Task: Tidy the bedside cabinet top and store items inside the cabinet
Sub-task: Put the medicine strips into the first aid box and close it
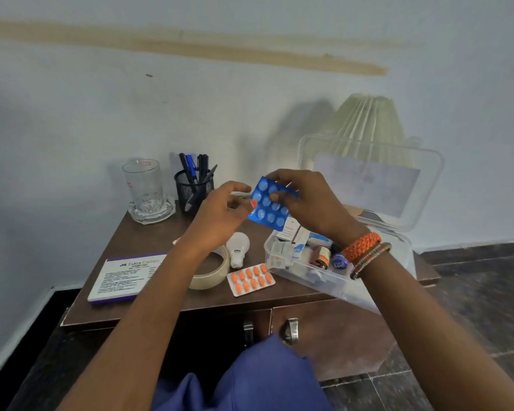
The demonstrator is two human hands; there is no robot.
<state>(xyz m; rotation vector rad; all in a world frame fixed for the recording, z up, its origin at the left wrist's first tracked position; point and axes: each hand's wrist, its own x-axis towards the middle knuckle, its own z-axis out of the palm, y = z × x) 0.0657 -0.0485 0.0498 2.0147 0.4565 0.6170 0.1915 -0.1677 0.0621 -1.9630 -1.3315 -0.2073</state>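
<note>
The right hand (306,200) is pinching the blue pill strip (269,203) by its top edge, up above the clear box (282,264), while the left hand (223,215) is hanging half open and empty just beside it; the strip is looking light, thin and bendy, so holding its flat edges is probably safest.

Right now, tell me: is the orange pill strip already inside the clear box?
No, the orange pill strip lies flat on the cabinet top, just left of the clear box.
</note>
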